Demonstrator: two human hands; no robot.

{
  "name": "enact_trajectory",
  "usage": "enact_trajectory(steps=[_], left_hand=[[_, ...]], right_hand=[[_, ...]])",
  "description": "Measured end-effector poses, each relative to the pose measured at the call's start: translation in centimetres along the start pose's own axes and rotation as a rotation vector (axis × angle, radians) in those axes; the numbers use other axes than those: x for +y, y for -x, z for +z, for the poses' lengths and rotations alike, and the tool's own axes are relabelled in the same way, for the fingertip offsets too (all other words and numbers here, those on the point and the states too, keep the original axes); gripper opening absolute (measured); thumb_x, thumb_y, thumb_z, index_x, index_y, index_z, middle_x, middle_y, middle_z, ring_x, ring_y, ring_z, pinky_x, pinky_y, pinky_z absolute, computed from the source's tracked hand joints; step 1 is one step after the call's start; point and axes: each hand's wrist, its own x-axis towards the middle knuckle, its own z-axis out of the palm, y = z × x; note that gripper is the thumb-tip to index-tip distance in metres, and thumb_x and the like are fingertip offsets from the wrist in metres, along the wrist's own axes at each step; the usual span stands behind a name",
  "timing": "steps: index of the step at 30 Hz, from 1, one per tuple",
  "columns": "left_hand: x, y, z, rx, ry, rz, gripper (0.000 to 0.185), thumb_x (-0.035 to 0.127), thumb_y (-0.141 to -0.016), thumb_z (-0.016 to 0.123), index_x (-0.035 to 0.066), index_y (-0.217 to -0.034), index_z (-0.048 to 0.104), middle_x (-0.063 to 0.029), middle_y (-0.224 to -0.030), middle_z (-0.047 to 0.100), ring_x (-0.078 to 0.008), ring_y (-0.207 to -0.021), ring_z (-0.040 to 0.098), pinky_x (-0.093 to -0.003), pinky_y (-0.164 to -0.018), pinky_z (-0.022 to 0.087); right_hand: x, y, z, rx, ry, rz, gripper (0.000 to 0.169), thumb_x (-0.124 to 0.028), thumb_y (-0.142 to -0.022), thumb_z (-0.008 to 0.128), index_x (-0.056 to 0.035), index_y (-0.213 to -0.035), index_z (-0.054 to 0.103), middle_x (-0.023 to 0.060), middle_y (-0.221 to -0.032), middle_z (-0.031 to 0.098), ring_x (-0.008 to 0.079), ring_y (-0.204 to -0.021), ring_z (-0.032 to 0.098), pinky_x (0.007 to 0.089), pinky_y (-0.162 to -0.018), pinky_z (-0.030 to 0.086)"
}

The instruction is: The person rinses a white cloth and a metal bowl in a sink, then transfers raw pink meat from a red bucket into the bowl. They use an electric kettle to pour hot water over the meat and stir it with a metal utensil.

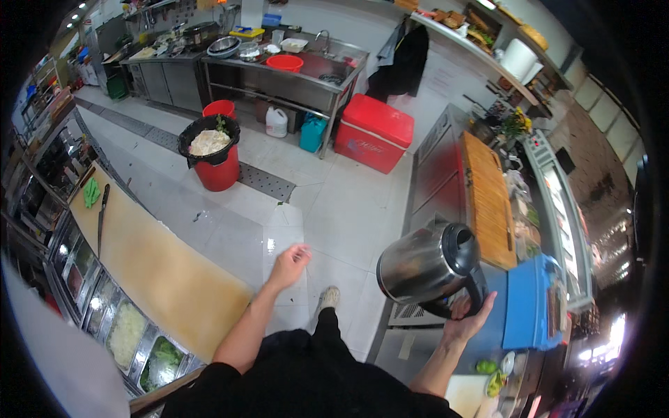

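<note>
A stainless steel electric kettle (418, 264) with a black lid and handle is gripped by its handle in my right hand (465, 318). It is tilted over on its side in view, above the floor beside the steel counter. My left hand (289, 267) hangs in mid-air over the tiled floor, fingers loosely curled, and nothing shows in it. Left of that arm lies a long cutting board (167, 261) bearing a knife (101, 219) and a green cloth (91, 192). Steel food pans with chopped vegetables (125, 334) line the board's near side.
A red bin (217, 170) with a black liner stands on the floor ahead. By the wall is a red cooler box (372, 133), beside a steel sink table (282, 78). On the right counter are a wooden board (486, 198) and a blue container (530, 303). The floor shows wet patches.
</note>
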Motion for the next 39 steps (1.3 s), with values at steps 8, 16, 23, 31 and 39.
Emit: enact_trajectory(steps=[8,16,23,31,39], left_hand=[[-10.9,-11.6,-10.4,0.266,-0.606,-0.308,0.039,0.028,-0.083,0.062,0.004,-0.114,0.061,-0.0180,-0.103,0.067,-0.0315,-0.097,0.064,-0.0394,-0.085,0.050],[-28.9,-11.7,-12.7,0.427,-0.390,-0.867,0.026,0.025,-0.078,0.061,0.001,-0.085,0.069,-0.0214,-0.091,0.068,-0.0344,-0.084,0.065,-0.0415,-0.073,0.051],[-33.8,-23.7,-22.8,0.188,-0.096,-0.950,0.029,0.032,-0.090,0.058,0.004,-0.092,0.063,-0.0123,-0.073,0.053,-0.0257,-0.070,0.052,-0.0389,-0.065,0.042],[-17.7,-68.2,-45.7,0.543,-0.442,-0.540,0.042,0.033,-0.086,0.057,0.003,-0.116,0.062,-0.0191,-0.101,0.068,-0.0336,-0.096,0.064,-0.0386,-0.084,0.049],[-23.4,-78.5,-52.8,0.724,-0.322,-0.589,0.035,0.030,-0.084,0.063,0.003,-0.107,0.066,-0.0157,-0.082,0.069,-0.0247,-0.077,0.067,-0.0348,-0.071,0.051]], right_hand=[[12.1,-23.3,16.0,-0.177,-0.026,0.146,0.060,-0.055,-0.092,0.049,-0.0130,-0.051,0.039,-0.0013,-0.042,0.032,0.0107,-0.033,0.029,0.0252,-0.038,0.024],[24.2,-39.4,37.2,-0.268,-0.091,0.197,0.059,-0.056,-0.092,0.050,-0.0133,-0.052,0.040,-0.0015,-0.043,0.034,0.0100,-0.033,0.030,0.0235,-0.036,0.023],[36.2,-50.9,55.7,-0.371,-0.085,0.177,0.058,-0.055,-0.093,0.049,-0.0141,-0.053,0.038,-0.0016,-0.042,0.031,0.0102,-0.033,0.028,0.0254,-0.037,0.023],[50.2,-61.2,78.5,-0.436,-0.085,0.236,0.053,-0.045,-0.097,0.047,-0.0090,-0.058,0.045,-0.0008,-0.046,0.036,0.0095,-0.035,0.032,0.0250,-0.036,0.028],[64.8,-70.6,102.0,-0.660,-0.060,0.370,0.044,-0.039,-0.096,0.054,-0.0081,-0.064,0.053,-0.0004,-0.046,0.044,0.0082,-0.035,0.038,0.0225,-0.035,0.029]])
